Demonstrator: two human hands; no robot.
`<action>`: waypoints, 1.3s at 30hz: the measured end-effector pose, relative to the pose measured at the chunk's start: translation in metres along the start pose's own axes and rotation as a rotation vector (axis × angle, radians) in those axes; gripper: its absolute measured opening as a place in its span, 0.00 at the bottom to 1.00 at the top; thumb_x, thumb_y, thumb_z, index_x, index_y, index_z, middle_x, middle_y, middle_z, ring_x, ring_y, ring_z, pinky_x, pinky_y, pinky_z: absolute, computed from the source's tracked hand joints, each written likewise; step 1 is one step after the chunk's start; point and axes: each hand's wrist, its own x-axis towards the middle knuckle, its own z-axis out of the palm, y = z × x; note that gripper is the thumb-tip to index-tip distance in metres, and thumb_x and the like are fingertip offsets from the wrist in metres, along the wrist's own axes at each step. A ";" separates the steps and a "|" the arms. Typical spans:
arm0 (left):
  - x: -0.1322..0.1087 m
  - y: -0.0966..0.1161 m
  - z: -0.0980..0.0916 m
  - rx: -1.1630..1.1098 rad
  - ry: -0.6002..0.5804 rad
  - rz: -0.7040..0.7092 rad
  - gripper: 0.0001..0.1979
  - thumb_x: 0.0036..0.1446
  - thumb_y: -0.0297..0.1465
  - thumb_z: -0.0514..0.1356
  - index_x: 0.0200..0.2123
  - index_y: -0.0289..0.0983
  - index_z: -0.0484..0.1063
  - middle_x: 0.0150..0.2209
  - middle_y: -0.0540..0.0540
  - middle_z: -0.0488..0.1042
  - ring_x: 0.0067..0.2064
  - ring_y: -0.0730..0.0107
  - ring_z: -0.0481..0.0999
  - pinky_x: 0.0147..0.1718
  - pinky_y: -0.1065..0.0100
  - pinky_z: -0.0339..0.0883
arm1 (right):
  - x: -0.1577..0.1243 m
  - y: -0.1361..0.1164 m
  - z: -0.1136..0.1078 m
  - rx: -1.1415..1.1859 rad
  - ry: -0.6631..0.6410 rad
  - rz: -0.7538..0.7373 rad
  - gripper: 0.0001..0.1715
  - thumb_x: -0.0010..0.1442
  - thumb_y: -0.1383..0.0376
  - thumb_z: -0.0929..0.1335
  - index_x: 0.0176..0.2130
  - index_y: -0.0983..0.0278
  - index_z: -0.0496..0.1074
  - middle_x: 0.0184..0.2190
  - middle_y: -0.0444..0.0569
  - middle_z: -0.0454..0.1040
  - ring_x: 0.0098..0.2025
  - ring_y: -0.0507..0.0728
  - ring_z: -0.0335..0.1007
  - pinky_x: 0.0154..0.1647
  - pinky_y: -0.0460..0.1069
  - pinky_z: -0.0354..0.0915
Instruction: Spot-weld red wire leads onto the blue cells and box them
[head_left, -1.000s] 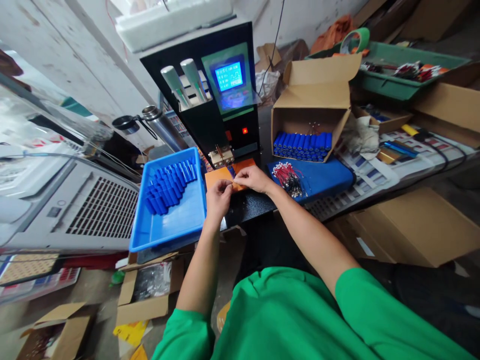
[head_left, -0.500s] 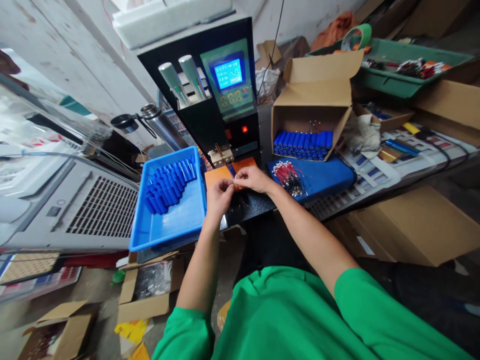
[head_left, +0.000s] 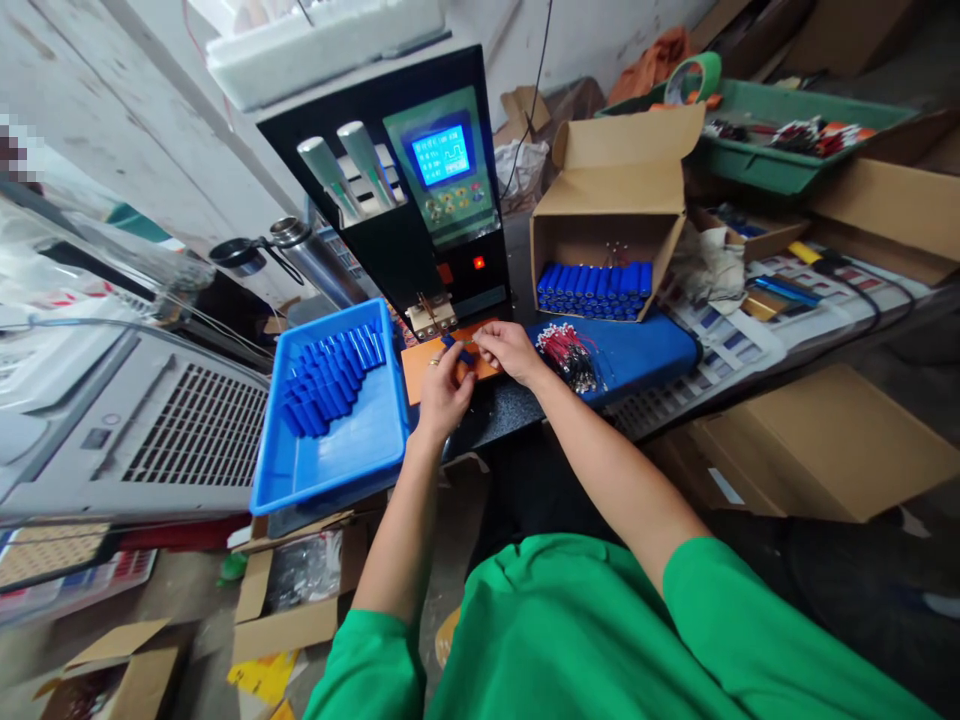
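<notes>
Both my hands meet over an orange pad [head_left: 417, 366] at the foot of a black spot-welding machine [head_left: 420, 190]. My left hand [head_left: 444, 388] and my right hand [head_left: 510, 350] pinch a small blue battery cell [head_left: 459, 349] between their fingertips, just in front of the welder's electrode tips [head_left: 429, 312]. A blue plastic tray [head_left: 330, 460] with several blue cells [head_left: 330, 380] lies left of my left hand. To the right of my right hand lies a bundle of red and white wires [head_left: 570, 355] on a blue mat [head_left: 645, 350].
An open cardboard box [head_left: 611, 200] holds a row of blue cells [head_left: 596, 285] behind the mat. A green crate [head_left: 780, 135] and more cartons stand at the back right. A metal flask [head_left: 307, 255] and a grey ventilated unit [head_left: 172, 430] are at the left.
My hands have moved forward from the pad's near edge toward the electrode tips, carrying the blue cell. The view has shifted slightly to the right.
</notes>
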 end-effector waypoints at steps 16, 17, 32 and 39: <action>0.019 0.008 -0.009 -0.104 0.145 -0.218 0.12 0.59 0.40 0.63 0.35 0.37 0.76 0.27 0.49 0.73 0.30 0.70 0.71 0.32 0.69 0.68 | 0.003 0.000 0.002 0.083 0.059 0.013 0.22 0.54 0.52 0.76 0.27 0.64 0.67 0.18 0.38 0.64 0.19 0.45 0.57 0.17 0.41 0.53; 0.021 0.008 -0.008 -0.104 0.141 -0.226 0.12 0.59 0.40 0.63 0.35 0.37 0.76 0.28 0.49 0.74 0.31 0.70 0.72 0.33 0.69 0.69 | 0.003 0.000 0.003 0.085 0.063 0.012 0.22 0.55 0.53 0.76 0.27 0.64 0.67 0.18 0.38 0.64 0.19 0.45 0.57 0.17 0.41 0.53; 0.018 0.005 0.000 -0.115 0.163 -0.250 0.07 0.60 0.35 0.62 0.39 0.39 0.76 0.34 0.49 0.78 0.34 0.69 0.75 0.38 0.69 0.68 | 0.004 -0.004 0.019 -0.030 0.143 0.050 0.20 0.57 0.59 0.73 0.22 0.64 0.65 0.16 0.40 0.64 0.18 0.45 0.56 0.18 0.41 0.52; 0.015 0.003 0.005 -0.095 0.183 -0.242 0.08 0.61 0.34 0.60 0.42 0.40 0.76 0.34 0.48 0.78 0.35 0.67 0.76 0.39 0.67 0.69 | 0.007 -0.006 0.038 -0.042 0.124 0.015 0.19 0.57 0.59 0.71 0.21 0.63 0.63 0.16 0.39 0.63 0.18 0.47 0.57 0.20 0.42 0.55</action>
